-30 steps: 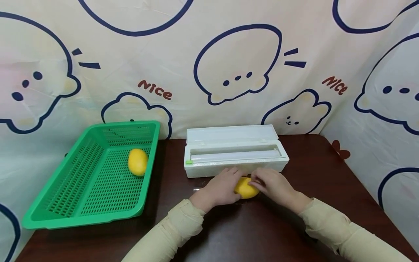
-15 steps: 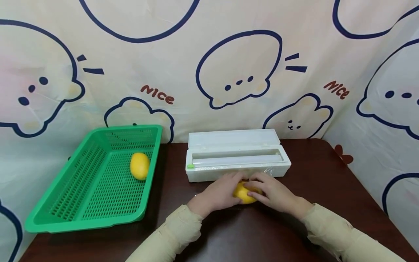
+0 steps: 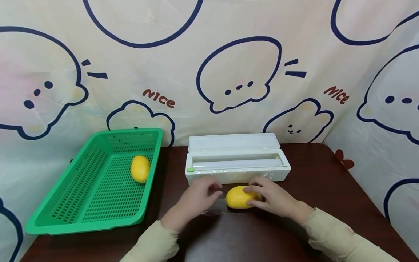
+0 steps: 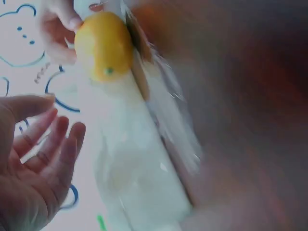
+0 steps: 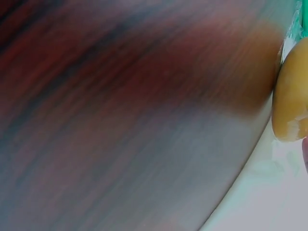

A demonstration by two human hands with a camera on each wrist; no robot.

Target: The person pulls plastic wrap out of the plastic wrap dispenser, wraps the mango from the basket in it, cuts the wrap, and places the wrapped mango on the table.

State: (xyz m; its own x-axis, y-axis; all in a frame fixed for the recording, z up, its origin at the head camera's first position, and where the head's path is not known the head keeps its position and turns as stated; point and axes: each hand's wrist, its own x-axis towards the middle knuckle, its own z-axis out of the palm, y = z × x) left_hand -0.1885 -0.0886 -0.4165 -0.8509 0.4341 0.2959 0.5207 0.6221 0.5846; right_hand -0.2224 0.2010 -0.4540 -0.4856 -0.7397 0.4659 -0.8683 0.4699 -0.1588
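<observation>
In the head view, your right hand (image 3: 273,198) holds the yellow fruit (image 3: 237,198) by its right end, thumb on the near side and fingers over the top, probably to stop it rolling. Your left hand (image 3: 199,194) holds nothing that shows; it hangs just left of the fruit, fingers loosely bent, apart from it. The fruit is near the middle of the tabletop (image 3: 242,236), just in front of the white box (image 3: 235,178), beside clear film (image 3: 214,210). That box is near the far edge with its lid (image 3: 232,142) back, which likely keeps the roll (image 3: 240,163) within your reach. Along the left edge, the green basket (image 3: 88,227) carries a second fruit (image 3: 140,169), its walls presumably there to contain it.

In the left wrist view, your left thumb and fingers stand well apart, and your right fingers rest against the fruit.

In the right wrist view, the fruit is cut off at the picture's right side with one fingertip by it; you cannot judge the grip from here.
</observation>
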